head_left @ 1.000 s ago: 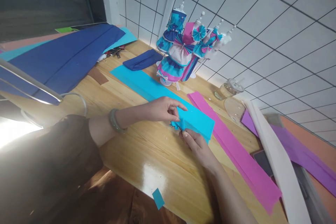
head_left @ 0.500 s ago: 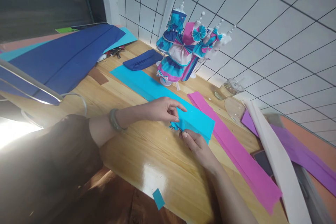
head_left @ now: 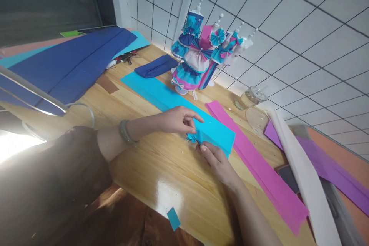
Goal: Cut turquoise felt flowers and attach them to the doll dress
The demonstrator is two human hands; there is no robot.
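In the head view, we have both hands close together over the middle of the table [head_left: 144, 177], at the near edge of a long bright-blue strip [head_left: 161, 92]. Our left hand [head_left: 174, 119] pinches a small blue piece [head_left: 201, 135] with thumb and bent fingers, the index finger reaching out free above the strip. Our right hand [head_left: 216, 159] is closed round a slim dark tool [head_left: 197, 138], most of it hidden, its tip against the piece. Compared with half a second ago, the piece stands out more distinctly beside the tool, while both hands hold nearly the same pose; the whole scene sits slightly further left. Just beyond the right hand runs a pink strip [head_left: 259, 165], with a white strip [head_left: 305, 177] farther right. Dressed figures [head_left: 198, 55] stand near the tiled wall [head_left: 288, 19], a folded dark-blue cloth [head_left: 157, 65] beside them, and a small teal square [head_left: 173, 219] lies at our near edge.
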